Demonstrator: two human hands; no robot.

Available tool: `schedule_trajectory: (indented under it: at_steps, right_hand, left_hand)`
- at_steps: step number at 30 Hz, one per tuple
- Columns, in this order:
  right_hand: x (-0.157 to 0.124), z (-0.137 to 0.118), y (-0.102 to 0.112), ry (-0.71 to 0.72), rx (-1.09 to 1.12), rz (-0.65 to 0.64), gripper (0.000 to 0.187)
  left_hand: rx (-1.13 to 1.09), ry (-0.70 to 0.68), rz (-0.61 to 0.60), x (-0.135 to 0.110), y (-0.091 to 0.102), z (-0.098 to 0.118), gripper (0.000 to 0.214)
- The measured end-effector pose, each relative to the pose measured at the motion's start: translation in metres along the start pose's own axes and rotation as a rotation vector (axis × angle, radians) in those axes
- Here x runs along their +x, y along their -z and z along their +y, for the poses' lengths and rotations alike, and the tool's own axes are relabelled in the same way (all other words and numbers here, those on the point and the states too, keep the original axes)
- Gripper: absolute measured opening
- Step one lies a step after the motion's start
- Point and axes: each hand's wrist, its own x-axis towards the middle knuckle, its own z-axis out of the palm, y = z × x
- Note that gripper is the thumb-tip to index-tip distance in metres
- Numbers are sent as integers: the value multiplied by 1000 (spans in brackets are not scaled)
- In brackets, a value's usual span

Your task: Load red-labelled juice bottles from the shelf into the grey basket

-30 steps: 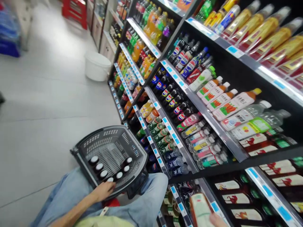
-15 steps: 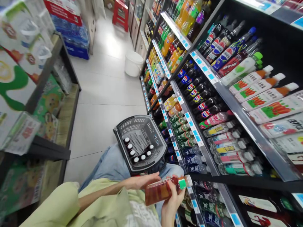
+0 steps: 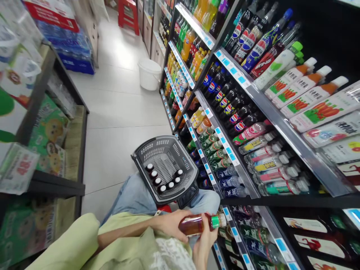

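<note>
A bottle of reddish-brown drink [image 3: 193, 225] with a green band at its neck and a pale cap lies nearly level in front of my chest, its cap toward the shelves. My left hand [image 3: 170, 224] is closed round the base end. Near the neck, my right hand [image 3: 204, 237] grips the same bottle, with fingers over the top. Just beyond my hands, a grey shopping basket [image 3: 194, 170] stands by my knees. Several dark bottles with white caps [image 3: 158, 180] stand upright inside it along the near and side walls.
Drink shelves [image 3: 247, 84] packed with bottles rise close on my right. A rack [image 3: 81, 150] with boxed goods and a price sign [image 3: 19, 168] is on the left. Along the tiled aisle stand a white bucket [image 3: 149, 75], a red stool [image 3: 128, 15] and blue water packs [image 3: 66, 41].
My left hand, earlier with its fingers stretched along the bottle, is now wrapped round its base. The bottle has turned to lie more level. My view has shifted slightly.
</note>
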Motion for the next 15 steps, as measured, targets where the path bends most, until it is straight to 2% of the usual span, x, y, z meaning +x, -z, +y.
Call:
schedule_trajectory:
  at_steps: [2,3,5,8,10,13,15]
  right_hand:
    - [3,17,7,-51,88,242,58]
    - [5,23,10,-78,139,320,57]
    - [11,27,14,-128,254,337,51]
    - [23,20,17,-167,411,118,42]
    - [34,15,14,-171,467,-51,39]
    - [50,17,5,-192,469,-264,42]
    - [59,27,-2,-229,424,-364,46]
  left_hand:
    - [-6,-31,-14,0,2,4,82]
    - [-48,-36,-29,-1,2,5,78]
    - [-229,-23,-88,-3,2,6,71]
    - [-612,51,-218,-4,-8,1,64]
    - [-768,83,-296,-2,-18,-6,63]
    - [-842,114,-336,5,-32,-22,60]
    - [-797,145,-335,13,-39,-36,55]
